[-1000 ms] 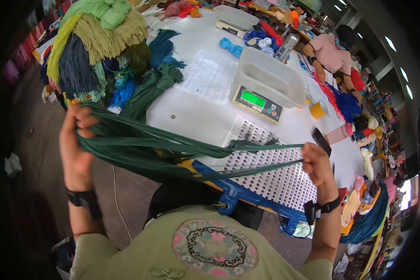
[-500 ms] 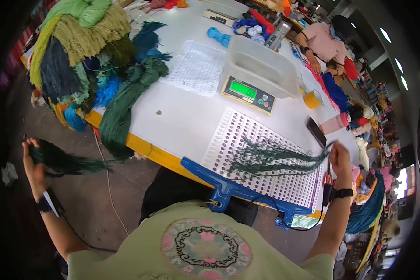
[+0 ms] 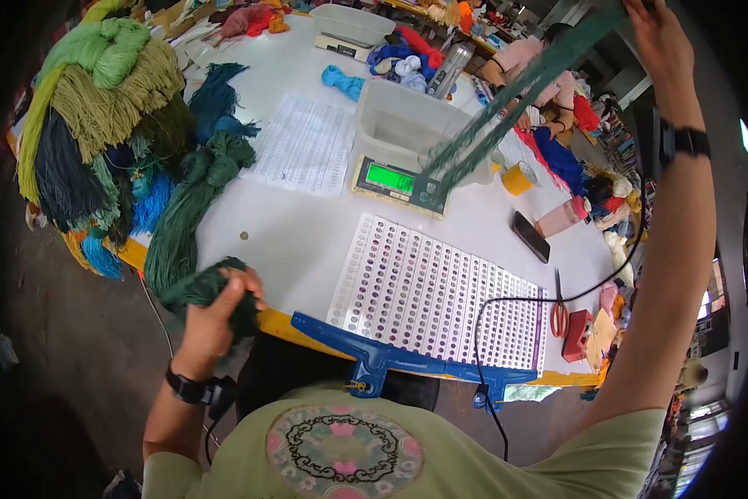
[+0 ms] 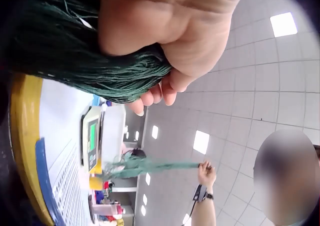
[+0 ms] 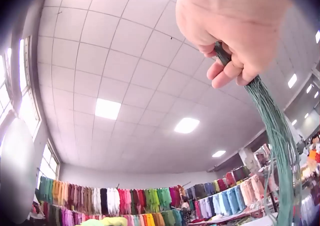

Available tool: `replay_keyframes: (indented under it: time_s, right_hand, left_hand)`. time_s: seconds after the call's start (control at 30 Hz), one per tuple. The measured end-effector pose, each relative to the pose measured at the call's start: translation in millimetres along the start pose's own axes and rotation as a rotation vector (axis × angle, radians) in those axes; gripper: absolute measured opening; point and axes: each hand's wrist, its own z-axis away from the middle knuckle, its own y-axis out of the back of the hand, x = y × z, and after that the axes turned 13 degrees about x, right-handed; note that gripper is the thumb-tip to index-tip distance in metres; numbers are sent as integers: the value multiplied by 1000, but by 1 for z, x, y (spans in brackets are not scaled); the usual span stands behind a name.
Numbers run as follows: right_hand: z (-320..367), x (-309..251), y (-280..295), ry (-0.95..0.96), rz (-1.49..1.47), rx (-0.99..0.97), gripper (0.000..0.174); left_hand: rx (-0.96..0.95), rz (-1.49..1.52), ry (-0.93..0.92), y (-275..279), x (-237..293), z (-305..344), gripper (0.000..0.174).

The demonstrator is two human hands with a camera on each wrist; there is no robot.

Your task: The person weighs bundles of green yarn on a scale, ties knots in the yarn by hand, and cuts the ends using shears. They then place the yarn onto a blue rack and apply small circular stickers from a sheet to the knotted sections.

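Note:
Low at the table's front left edge, my left hand grips a thick bundle of dark green yarn, the fingers curled round it. That bundle overlaps another dark green skein, which drapes over the table edge. My right hand is raised high at the upper right and pinches one end of a thinner hank of green yarn. Its loose ends hang slantwise over the scale and the clear plastic tub. In the right wrist view the hank trails down from the curled fingers.
A white card with rows of holes lies behind a blue bracket on the front edge. Scissors, a phone, a pink bottle and a yellow roll are at right. Piled skeins stand left. A black cable crosses the card.
My right hand has swung up from the table's right side, lifting the thin hank off the holed card. My left hand has come in from the far left to the table edge with its bundle.

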Motion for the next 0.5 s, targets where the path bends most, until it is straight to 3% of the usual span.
replay_keyframes:
  time_s: [0.03,0.13,0.2,0.27,0.37,0.4,0.5]
  right_hand:
    - [0,4,-10,155,-8,-75,17]
    - [-23,30,-23,50,-38,-13,17]
    - [-2,69,-21,69,-9,-60,16]
    - [48,116,-13,-172,199,-208,21]
    - [106,207,47,-87,1035,-595,25]
    - [159,183,28,60,1257,-594,24]
    - [226,187,48,44,1354,-672,20]
  left_hand:
    - [0,10,35,0,-12,-5,22]
    - [-4,48,91,1,-36,-16,18]
    - [18,60,108,4,-42,-18,19]
    - [32,61,95,3,-39,-19,20]
    - [-13,11,98,8,-38,-21,24]
    - [-5,12,93,10,-39,-21,24]
    - [-30,11,93,9,-40,-20,23]
